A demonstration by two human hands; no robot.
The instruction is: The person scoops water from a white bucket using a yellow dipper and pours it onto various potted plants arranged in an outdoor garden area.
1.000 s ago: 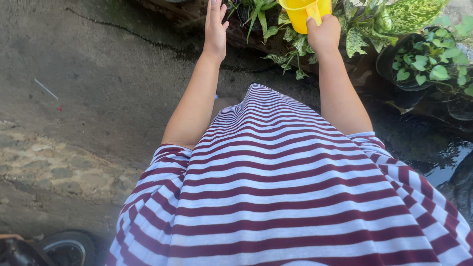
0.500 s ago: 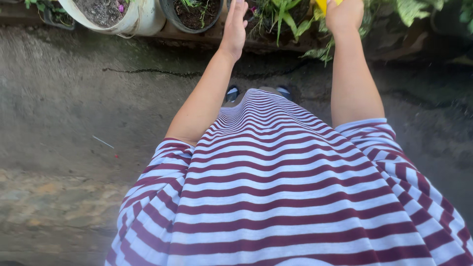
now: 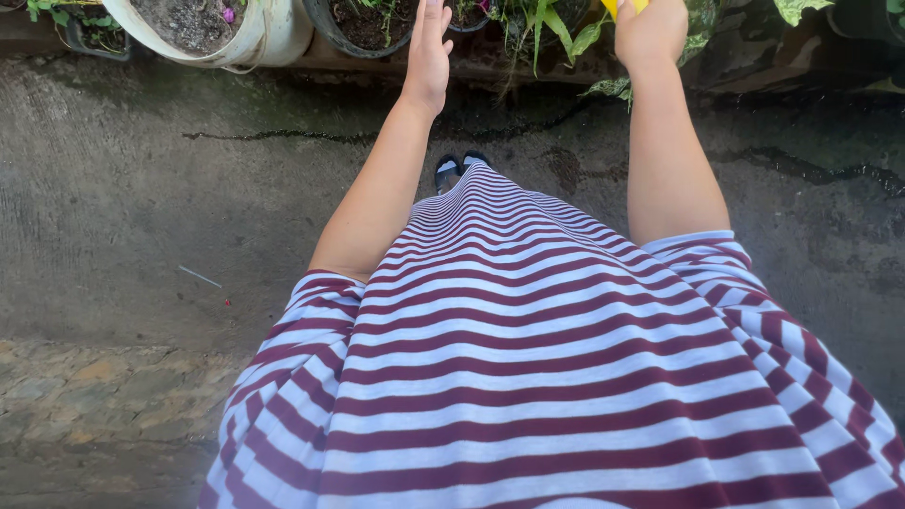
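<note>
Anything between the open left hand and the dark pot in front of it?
Nothing visible. The left hand is open, fingers extended, right at the rim of the dark pot, no leaf or object between them. The right hand grips a yellow container over the leafy plants.

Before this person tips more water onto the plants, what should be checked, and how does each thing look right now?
1. Right hand gripping the yellow cup: ok.
2. Cup's water level: cannot tell, cup mostly out of view.
3. Left hand free, fingers open: ok.
4. Dark pot within reach of the left hand: ok.
5. Concrete floor dry underfoot: not ok, wet patches near the pots.
</note>
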